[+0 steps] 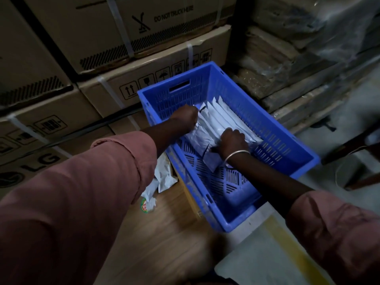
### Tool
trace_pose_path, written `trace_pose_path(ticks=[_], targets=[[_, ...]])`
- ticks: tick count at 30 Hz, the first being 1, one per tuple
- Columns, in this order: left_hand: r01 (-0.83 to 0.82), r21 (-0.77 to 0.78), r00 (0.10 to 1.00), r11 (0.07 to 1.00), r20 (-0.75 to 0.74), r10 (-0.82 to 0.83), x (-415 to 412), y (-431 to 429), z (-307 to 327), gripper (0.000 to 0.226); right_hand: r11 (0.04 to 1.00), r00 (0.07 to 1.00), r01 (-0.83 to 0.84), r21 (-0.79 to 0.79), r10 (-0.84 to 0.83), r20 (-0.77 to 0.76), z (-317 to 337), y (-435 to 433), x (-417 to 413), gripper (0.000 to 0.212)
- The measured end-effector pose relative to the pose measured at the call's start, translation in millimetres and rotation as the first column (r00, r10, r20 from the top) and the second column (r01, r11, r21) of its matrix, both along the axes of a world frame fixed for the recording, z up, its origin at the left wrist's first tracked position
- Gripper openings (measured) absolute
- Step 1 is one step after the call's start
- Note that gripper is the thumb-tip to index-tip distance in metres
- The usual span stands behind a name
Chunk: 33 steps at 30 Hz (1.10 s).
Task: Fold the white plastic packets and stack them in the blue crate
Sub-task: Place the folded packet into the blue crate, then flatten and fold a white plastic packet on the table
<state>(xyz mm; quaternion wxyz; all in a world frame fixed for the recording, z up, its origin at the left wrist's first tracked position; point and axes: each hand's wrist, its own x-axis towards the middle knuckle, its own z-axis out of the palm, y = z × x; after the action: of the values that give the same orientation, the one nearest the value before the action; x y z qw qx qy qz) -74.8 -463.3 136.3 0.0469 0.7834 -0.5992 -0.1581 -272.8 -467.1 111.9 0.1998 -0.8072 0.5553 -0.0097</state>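
A blue slatted crate stands in the middle of the view. Several folded white plastic packets stand in a row against its far corner. Both my hands are inside the crate. My left hand is closed at the far end of the nearest packet. Wearing a metal bangle, my right hand grips the near end of the same packet and presses it against the row. More loose white packets lie outside the crate on its left, partly hidden by my left sleeve.
Stacked cardboard boxes rise at the back left. Wrapped bundles are piled at the back right. The crate rests on a wooden surface, with a white sheet under its near corner. A dark object lies at the right.
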Motion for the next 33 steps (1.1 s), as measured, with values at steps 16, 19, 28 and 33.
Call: trace_pose_path(ticks=[16, 19, 28, 33], targets=[[-0.164, -0.566, 0.935, 0.808, 0.172, 0.31, 81, 81, 63, 0.039, 0.852, 0.927, 0.004, -0.523, 0.193, 0.321, 51, -43, 68, 0.048], [-0.21, -0.609, 0.918, 0.765, 0.147, 0.369, 124, 139, 61, 0.051, 0.823, 0.872, -0.089, -0.56, 0.337, 0.356, 61, -15, 125, 0.051], [-0.531, -0.531, 0.669, 0.661, 0.216, 0.711, 220, 403, 11, 0.053, 0.617, 0.556, -0.52, -0.591, 0.769, 0.314, 44, 202, 309, 0.048], [-0.687, -0.438, 0.552, 0.579, 0.203, 0.809, 237, 505, -34, 0.053, 0.514, 0.441, -0.697, -0.5, 0.857, 0.266, -10, 318, 358, 0.047]])
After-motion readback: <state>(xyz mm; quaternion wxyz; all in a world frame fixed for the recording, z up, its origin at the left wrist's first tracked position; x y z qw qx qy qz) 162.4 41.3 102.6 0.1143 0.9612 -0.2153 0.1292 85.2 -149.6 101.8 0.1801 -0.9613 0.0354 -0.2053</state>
